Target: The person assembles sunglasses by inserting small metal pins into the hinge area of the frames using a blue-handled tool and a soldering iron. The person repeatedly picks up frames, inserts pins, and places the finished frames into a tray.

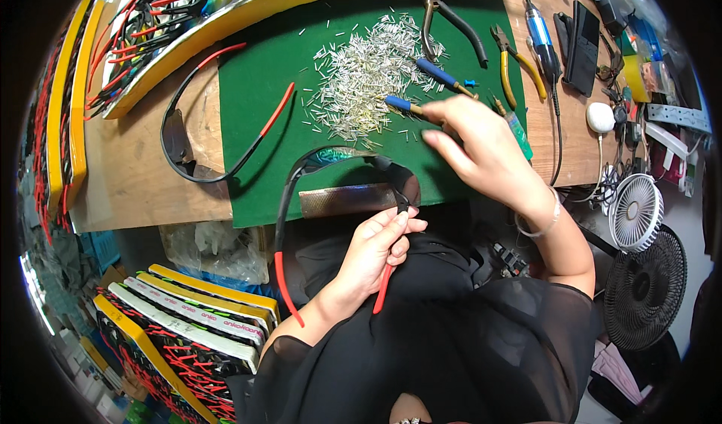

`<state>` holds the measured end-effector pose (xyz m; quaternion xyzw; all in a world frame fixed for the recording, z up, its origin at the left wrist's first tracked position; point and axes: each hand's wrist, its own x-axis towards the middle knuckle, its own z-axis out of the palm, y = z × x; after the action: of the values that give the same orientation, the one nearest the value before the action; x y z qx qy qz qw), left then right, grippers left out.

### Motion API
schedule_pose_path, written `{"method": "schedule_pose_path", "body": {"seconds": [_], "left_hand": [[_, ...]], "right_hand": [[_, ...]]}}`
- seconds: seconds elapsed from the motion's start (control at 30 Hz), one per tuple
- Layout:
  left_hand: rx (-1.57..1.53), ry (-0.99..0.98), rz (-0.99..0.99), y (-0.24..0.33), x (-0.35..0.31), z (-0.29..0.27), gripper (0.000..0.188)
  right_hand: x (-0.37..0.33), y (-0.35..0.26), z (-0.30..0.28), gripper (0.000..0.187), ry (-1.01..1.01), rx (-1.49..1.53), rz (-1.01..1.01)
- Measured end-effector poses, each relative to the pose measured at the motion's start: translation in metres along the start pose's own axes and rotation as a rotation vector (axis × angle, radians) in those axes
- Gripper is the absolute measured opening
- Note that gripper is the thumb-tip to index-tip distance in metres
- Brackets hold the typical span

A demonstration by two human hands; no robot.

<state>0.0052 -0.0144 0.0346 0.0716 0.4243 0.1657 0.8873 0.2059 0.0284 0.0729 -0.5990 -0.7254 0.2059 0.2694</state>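
Note:
Sunglasses with a black frame (283,206) and red temple tips hang from my left hand (376,251), which is closed round one temple near its hinge, low in front of the green mat (259,115). My right hand (481,142) is over the mat's right side, thumb and forefinger apart. Its fingertips meet the brass end of a blue-handled tool (402,104); whether they touch it I cannot tell. A second blue-handled tool (438,72) lies just beyond. Left of these spreads a heap of tiny silvery pins (361,78). Another pair of sunglasses (174,134) rests at the mat's left edge.
Black-handled pliers (459,29), yellow-handled cutters (511,70), a green-handled screwdriver (519,134) and a blue electric screwdriver (541,36) lie at the right, beside a phone (583,51). Yellow-edged trays (301,10) of glasses stand behind and left. Two fans (635,213) are at right.

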Motion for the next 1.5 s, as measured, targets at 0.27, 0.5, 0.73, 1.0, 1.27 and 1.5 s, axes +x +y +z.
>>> {"method": "schedule_pose_path", "body": {"seconds": [0.27, 0.5, 0.73, 1.0, 1.27, 1.5], "left_hand": [[0.087, -0.027, -0.082, 0.005, 0.002, 0.000, 0.023], [0.033, 0.009, -0.087, 0.005, 0.005, -0.004, 0.023], [0.067, 0.038, -0.044, -0.002, 0.008, 0.000, 0.021], [0.036, 0.000, 0.003, -0.006, 0.009, -0.003, 0.021], [0.050, 0.017, 0.015, -0.007, 0.009, -0.002, 0.023], [0.167, 0.037, 0.042, -0.008, 0.010, -0.003, 0.026]], "right_hand": [[0.022, 0.022, 0.042, 0.017, 0.218, -0.293, -0.113], [-0.024, -0.013, -0.018, 0.011, -0.161, -0.008, 0.273], [-0.066, -0.034, -0.008, 0.010, -0.257, 0.048, 0.231], [-0.069, -0.025, 0.012, 0.011, -0.129, 0.022, 0.146], [-0.070, -0.025, 0.015, 0.012, -0.123, -0.001, 0.130], [-0.066, -0.031, 0.016, 0.016, -0.098, -0.211, 0.010]]}}
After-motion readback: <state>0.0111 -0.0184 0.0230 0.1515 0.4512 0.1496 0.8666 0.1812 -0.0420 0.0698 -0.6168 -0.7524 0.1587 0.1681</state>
